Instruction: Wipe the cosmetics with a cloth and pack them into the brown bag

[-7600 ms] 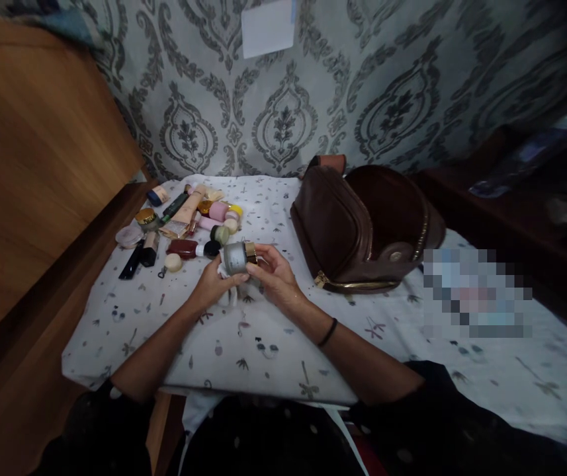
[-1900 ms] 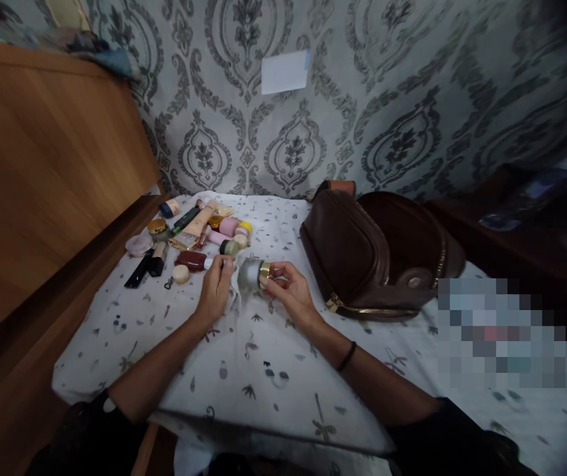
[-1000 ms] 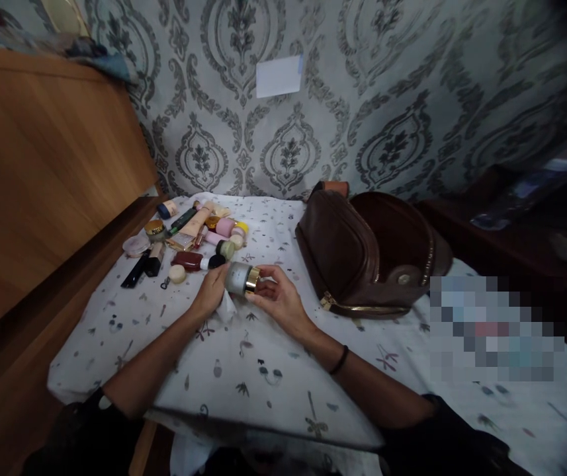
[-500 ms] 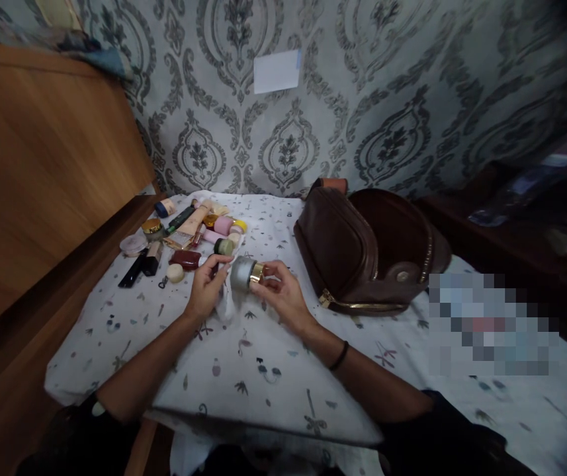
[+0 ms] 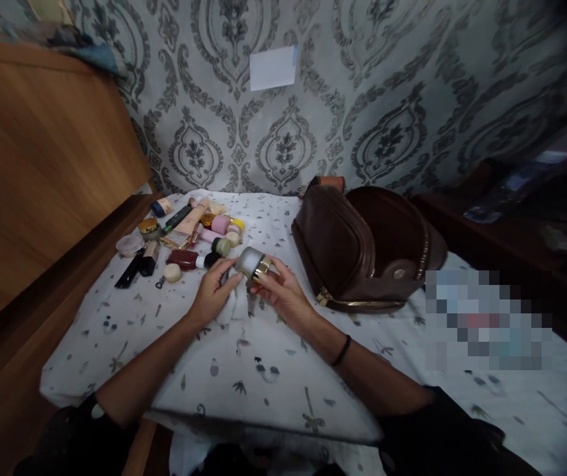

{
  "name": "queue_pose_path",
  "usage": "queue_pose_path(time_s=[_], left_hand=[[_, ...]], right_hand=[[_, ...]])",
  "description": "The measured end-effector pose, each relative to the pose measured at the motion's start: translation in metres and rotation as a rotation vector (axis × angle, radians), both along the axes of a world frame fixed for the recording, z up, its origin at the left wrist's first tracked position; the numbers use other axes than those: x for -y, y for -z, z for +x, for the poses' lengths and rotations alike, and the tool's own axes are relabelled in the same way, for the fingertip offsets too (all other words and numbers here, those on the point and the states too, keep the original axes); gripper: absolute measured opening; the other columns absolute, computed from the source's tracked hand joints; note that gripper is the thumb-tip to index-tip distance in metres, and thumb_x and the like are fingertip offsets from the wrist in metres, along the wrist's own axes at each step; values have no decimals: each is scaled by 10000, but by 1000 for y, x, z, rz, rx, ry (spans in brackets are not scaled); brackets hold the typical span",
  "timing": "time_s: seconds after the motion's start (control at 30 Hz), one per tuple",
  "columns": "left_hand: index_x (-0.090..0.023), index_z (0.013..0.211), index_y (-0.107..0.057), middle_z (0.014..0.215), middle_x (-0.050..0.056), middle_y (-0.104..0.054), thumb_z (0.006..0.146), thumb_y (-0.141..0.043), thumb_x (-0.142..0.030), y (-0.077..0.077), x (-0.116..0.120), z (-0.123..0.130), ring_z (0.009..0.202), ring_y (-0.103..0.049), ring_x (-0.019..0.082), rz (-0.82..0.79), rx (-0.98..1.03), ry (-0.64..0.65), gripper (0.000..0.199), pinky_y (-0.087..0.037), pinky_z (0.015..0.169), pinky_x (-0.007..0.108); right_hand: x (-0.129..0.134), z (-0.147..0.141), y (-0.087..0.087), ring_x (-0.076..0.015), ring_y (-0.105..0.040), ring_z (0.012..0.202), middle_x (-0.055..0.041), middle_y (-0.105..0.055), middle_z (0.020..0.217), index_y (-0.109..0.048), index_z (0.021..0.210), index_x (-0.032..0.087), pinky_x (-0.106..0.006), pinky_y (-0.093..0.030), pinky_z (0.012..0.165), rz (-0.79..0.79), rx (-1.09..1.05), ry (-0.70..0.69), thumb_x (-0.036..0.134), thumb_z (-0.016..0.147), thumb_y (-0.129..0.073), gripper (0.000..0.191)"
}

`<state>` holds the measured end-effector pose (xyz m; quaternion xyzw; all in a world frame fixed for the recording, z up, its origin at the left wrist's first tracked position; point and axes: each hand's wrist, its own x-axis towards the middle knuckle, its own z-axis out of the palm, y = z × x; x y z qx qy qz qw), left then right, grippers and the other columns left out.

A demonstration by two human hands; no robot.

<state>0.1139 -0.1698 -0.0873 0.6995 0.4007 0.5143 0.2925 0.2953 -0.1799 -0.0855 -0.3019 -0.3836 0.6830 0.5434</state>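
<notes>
A frosted grey cosmetic jar (image 5: 250, 260) with a gold lid is tipped on its side above the cloth. The fingers of my right hand (image 5: 286, 291) are closed around its gold lid end. At the jar's left side, my left hand (image 5: 216, 288) pinches a white tissue (image 5: 233, 307), which hangs below the fingers and touches the jar. A dark red bottle (image 5: 182, 259) and a small cream-coloured round pot (image 5: 172, 272) lie just left of my left hand. Behind it is a jar with a green base (image 5: 221, 247).
Several cosmetics, among them a beige tube (image 5: 188, 223) and a gold-lidded jar (image 5: 149, 229), lie at the back left. An unzipped brown leather bag (image 5: 333, 238) stands right of my hands. Left is a wooden cabinet (image 5: 55, 132); a patterned wall (image 5: 283, 142) closes the back.
The jar has turned in my right hand, its body now tilted further up. My left hand with the tissue has come closer, its thumb now near the jar's lower edge.
</notes>
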Motion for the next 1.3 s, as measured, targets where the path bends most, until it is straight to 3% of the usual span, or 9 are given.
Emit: queue_pose_path(time_s=[0.17,0.23,0.3,0.4,0.5,0.63,0.87,1.03,1.3], left_hand=[[-159,917,-703,777,-5,-623,847,-659,-421,-1,2,-1,711,-545,147,-234,106,9,274,-440,664,247],[-162,857,-671,707,-26,-584,829,-669,-442,-1,5,1,648,-503,129,-302,125,33,282,-403,605,232],[-168,814,-636,691,-35,-562,816,-680,-436,-3,7,3,644,-489,121,-311,130,50,271,-390,603,227],[-179,786,-583,712,-35,-559,789,-700,-396,-4,9,7,673,-496,121,-275,140,28,246,-394,634,227],[-192,815,-552,751,-29,-566,792,-696,-360,-4,9,8,723,-513,133,-213,133,-37,223,-400,677,235],[-198,859,-553,771,-28,-546,853,-639,-344,-2,10,4,742,-499,139,-149,55,-95,169,-384,690,243],[-201,837,-555,764,-24,-550,876,-604,-337,-4,12,4,749,-511,150,-127,14,-98,150,-387,695,253],[-207,824,-564,753,-24,-549,871,-604,-347,-7,13,5,751,-510,156,-104,0,-132,153,-397,707,258],[-199,853,-613,764,-14,-608,887,-586,-343,-12,12,2,737,-535,154,-88,13,-171,151,-428,685,249]], right_hand=[[0,0,1,-77,-530,526,44,-658,786,-602,962,234,-191,-393,425,89,224,52,339,588,-902,491],[-1,1,1,-98,-556,586,25,-667,814,-610,960,227,-206,-431,471,130,293,103,349,601,-892,473],[-3,1,2,-138,-618,727,1,-686,893,-611,951,224,-249,-517,615,184,304,153,346,584,-897,481],[-6,1,4,-179,-646,856,-3,-684,920,-571,887,228,-319,-550,795,224,285,204,365,548,-906,496],[-8,1,7,-191,-649,856,1,-674,889,-524,853,236,-338,-550,796,229,316,221,398,557,-893,501],[-7,1,7,-217,-656,930,-31,-688,992,-562,966,234,-347,-545,816,292,415,234,402,584,-867,517],[-6,4,5,-226,-644,972,-51,-685,1038,-598,1055,211,-379,-515,919,390,519,234,393,621,-838,528],[-2,3,5,-228,-636,1043,-64,-659,1122,-580,1115,237,-358,-533,908,409,495,183,357,671,-827,522],[2,5,8,-284,-618,1120,-97,-673,1183,-631,1232,249,-445,-480,1001,696,838,203,240,690,-814,572]])
